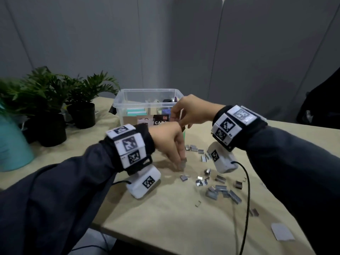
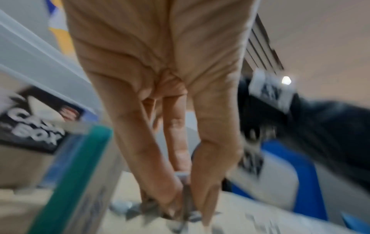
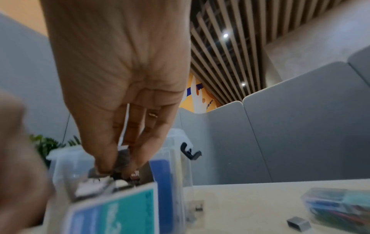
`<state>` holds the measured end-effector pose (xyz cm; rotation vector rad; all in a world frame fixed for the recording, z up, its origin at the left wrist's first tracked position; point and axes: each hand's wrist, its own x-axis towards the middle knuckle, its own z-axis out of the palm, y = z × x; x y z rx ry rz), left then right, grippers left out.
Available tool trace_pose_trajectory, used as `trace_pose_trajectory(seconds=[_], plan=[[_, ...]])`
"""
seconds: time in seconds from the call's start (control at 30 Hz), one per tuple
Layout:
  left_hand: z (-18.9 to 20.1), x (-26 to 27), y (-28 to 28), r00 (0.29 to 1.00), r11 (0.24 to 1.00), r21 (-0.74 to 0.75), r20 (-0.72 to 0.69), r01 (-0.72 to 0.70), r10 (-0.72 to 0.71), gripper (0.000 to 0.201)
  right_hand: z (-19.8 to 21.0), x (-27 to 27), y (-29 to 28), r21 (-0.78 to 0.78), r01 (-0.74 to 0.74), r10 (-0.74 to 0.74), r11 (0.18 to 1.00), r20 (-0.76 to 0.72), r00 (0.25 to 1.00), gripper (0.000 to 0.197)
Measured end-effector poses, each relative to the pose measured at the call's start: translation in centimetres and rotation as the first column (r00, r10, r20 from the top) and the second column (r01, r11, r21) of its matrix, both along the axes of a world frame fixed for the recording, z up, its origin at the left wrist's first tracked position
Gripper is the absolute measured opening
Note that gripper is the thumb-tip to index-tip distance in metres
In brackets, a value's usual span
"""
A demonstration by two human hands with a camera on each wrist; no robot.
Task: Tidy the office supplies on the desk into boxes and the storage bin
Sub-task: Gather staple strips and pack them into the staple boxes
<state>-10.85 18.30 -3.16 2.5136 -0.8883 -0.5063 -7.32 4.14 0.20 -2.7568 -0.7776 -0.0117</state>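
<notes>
Loose silver staple strips (image 1: 217, 186) lie scattered over the beige desk (image 1: 165, 218). My left hand (image 1: 182, 161) reaches down among them and pinches a few staple strips (image 2: 185, 191) between thumb and fingers at the desk surface. My right hand (image 1: 174, 116) is raised in front of the clear storage bin (image 1: 147, 90) and pinches a grey staple block (image 3: 122, 159) just above a small teal staple box (image 3: 112, 210). In the head view my left hand hides most of that box; only its green edge (image 1: 184, 134) shows. The bin holds a black card box (image 1: 160, 119) and other supplies.
Potted plants (image 1: 81, 100) and a teal object (image 1: 11, 144) stand at the left. A black cable (image 1: 246, 181) runs over the desk's right side, near a white paper scrap (image 1: 282, 231). A clear case of coloured clips (image 3: 340, 204) lies to the right. Grey partitions stand behind the desk.
</notes>
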Motion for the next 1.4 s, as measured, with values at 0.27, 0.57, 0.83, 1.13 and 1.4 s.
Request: trace_pose_trajectory(seconds=[0.27, 0.57, 0.83, 1.13, 1.4], plan=[[4.5, 1.7, 5.7, 0.982, 0.942, -0.279, -0.036, -0.186, 0.183, 0.017, -1.5, 0.5, -0.7, 0.109, -0.034, 0.035, 0.993, -0.005, 0.999, 0.02], [3.4, 4.7, 1.3, 0.951, 0.861, -0.421, -0.014, -0.286, 0.309, 0.021, -1.4, 0.4, -2.4, -0.019, 0.126, -0.121, 0.992, 0.154, 0.981, 0.007], [2.2, 5.2, 0.1, 0.961, 0.975, -0.155, 0.202, -0.158, 0.188, 0.036, -2.0, -0.3, -4.2, -0.037, 0.155, -0.149, 0.987, 0.129, 0.98, 0.013], [1.4, 5.1, 1.3, 0.954, 0.982, -0.133, 0.254, -0.131, 0.161, 0.02, -3.3, -0.6, -3.0, 0.013, 0.095, -0.095, 0.995, 0.301, 0.949, 0.017], [0.9, 4.3, 2.2, 0.849, 0.981, -0.127, 0.491, -0.149, 0.193, 0.018, -3.1, -1.4, -2.3, -0.204, 0.141, -0.087, 0.969, 0.252, 0.964, 0.045]])
